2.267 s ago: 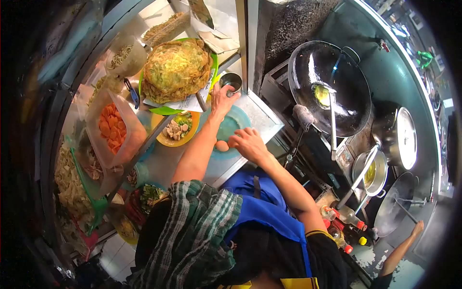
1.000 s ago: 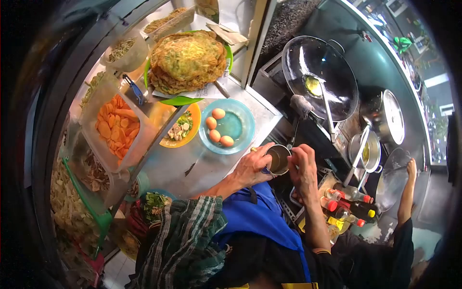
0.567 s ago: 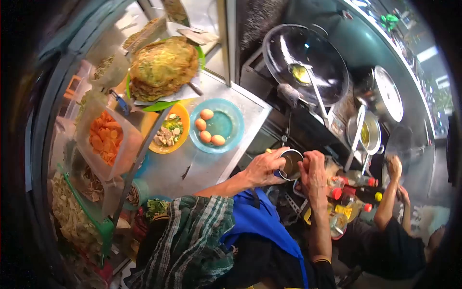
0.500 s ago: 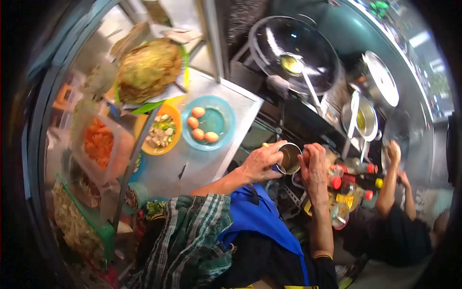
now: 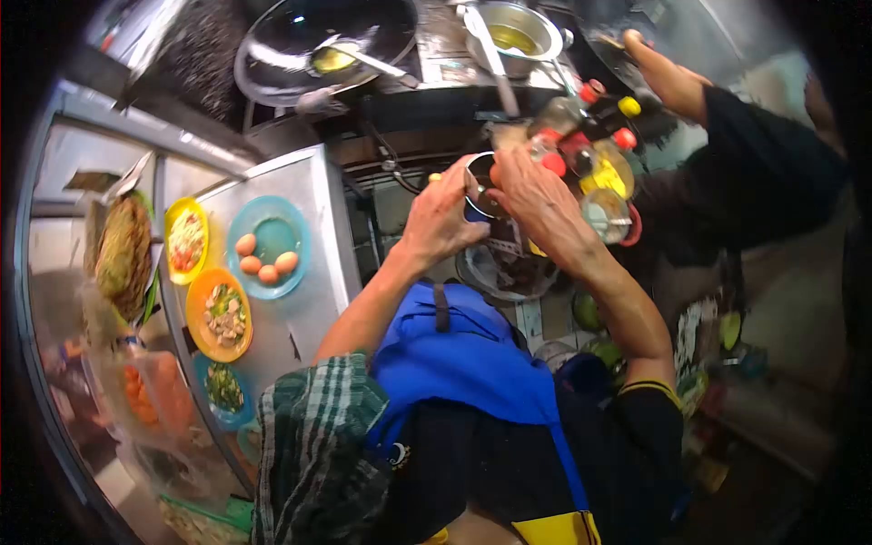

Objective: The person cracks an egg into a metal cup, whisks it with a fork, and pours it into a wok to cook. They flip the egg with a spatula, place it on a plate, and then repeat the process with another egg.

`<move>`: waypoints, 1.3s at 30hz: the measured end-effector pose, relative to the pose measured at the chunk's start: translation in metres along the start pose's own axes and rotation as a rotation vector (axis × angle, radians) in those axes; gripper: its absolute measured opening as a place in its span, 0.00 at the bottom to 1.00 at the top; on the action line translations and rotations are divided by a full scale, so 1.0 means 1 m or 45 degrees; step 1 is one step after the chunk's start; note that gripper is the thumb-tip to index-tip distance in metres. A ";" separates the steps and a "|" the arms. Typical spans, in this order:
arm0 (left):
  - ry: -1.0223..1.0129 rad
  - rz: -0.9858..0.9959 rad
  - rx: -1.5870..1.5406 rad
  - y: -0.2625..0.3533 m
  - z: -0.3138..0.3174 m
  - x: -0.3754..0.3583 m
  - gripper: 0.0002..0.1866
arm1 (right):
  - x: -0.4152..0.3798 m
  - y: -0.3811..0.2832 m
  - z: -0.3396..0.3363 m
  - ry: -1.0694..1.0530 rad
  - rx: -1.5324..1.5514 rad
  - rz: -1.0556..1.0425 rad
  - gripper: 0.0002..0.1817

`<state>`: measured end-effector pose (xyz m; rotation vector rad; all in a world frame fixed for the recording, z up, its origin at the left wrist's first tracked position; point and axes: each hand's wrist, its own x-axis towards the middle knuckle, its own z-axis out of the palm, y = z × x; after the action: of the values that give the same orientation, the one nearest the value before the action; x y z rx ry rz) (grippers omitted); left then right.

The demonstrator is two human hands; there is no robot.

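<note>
A metal cup (image 5: 484,182) is held between my two hands, in front of the stove. My left hand (image 5: 440,218) is closed on its left side, the thumb below the rim. At the cup's right rim is my right hand (image 5: 536,191), its fingers bent down into or over the opening; whether they hold anything is hidden. Just right of my right hand stand several bottles with red caps (image 5: 553,163) and a jar (image 5: 604,214).
A wok (image 5: 327,45) with a ladle and a pot (image 5: 514,38) of yellow liquid sit on the stove. Left, a metal counter (image 5: 313,309) bears a blue plate (image 5: 275,218) of eggs and an orange plate (image 5: 219,314). Another person's hand (image 5: 668,80) reaches in at right.
The view has turned and shifted, so the wok and plates appear farther left. My right hand has moved from the cup's side to over its rim. The other person's arm is closer.
</note>
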<state>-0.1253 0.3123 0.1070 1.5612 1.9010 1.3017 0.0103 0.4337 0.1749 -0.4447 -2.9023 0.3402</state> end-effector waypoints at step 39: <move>-0.483 0.425 -0.313 0.109 0.173 0.005 0.38 | -0.189 0.035 -0.087 -0.098 0.013 1.017 0.23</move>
<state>0.0651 0.3863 0.1087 1.8840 1.2436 1.2011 0.2156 0.4237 0.2221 -1.6068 -2.6454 0.4766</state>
